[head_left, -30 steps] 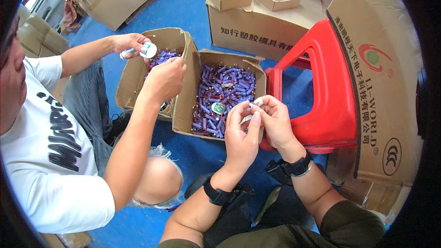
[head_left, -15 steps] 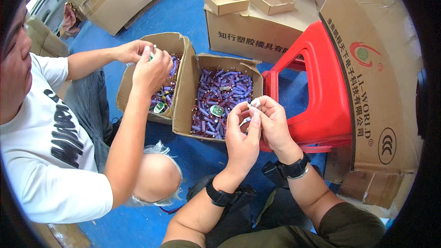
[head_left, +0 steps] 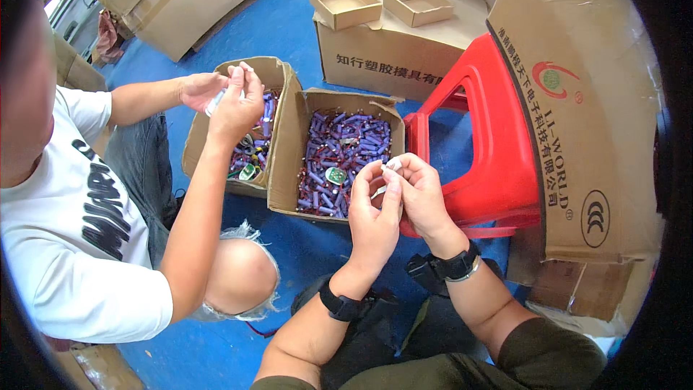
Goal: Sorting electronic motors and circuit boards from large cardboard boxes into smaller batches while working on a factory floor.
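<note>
My left hand and my right hand meet in front of me, fingertips pinched together. Between them is a small whitish piece, mostly covered by the fingers, so its kind is unclear. Just beyond my left hand stands an open cardboard box, holding many small purple cylinders with thin red wires, which look like battery cells. On top of these lies a round white piece with a green circuit board. My hands are at the box's near right corner.
At left sits a co-worker, whose hands hold a small whitish piece above a second box of similar parts. A red plastic stool stands right of my hands, beside a tall cardboard panel. Two shallow trays rest on a closed carton.
The view has shifted slightly. My hands stay together, with a small change in finger position. The co-worker's hands have parted a little, one with its fingers loosened.
</note>
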Demonstrator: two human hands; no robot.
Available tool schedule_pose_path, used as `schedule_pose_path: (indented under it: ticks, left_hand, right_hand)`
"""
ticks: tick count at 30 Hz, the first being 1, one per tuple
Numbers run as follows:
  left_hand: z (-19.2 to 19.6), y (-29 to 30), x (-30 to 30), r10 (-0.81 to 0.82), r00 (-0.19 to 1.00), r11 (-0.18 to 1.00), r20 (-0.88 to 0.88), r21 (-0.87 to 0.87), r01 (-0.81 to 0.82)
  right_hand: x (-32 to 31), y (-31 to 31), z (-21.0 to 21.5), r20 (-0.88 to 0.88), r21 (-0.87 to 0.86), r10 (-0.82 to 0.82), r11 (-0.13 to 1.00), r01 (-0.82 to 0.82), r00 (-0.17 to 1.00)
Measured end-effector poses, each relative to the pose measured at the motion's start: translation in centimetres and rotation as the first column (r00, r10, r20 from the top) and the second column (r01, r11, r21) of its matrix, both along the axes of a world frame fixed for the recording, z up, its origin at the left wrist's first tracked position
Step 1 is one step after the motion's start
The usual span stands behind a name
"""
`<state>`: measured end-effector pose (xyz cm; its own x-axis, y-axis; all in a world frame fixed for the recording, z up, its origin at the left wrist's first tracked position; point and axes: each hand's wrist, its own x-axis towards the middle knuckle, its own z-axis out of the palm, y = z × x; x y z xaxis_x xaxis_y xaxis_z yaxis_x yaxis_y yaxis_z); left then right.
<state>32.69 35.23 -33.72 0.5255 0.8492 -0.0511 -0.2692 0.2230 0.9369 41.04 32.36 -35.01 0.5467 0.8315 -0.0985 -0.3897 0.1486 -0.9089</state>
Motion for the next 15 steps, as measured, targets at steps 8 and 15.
schedule_pose_path:
  ticks: [8, 15]
  left_hand:
    - [-1.0, -0.1, 1.4, 0.143, 0.989, 0.963, -0.040, 0.237, -0.130]
    - [6.1, -1.2, 0.0, 0.159, 0.987, 0.908, 0.014, 0.391, -0.152]
  right_hand:
    - [1.1, -1.5, 0.3, 0.283, -0.052, -0.087, 0.993, 0.106, 0.955]
    - [0.4, -2.3, 1.5, 0.411, -0.108, 0.020, 0.994, 0.027, 0.911]
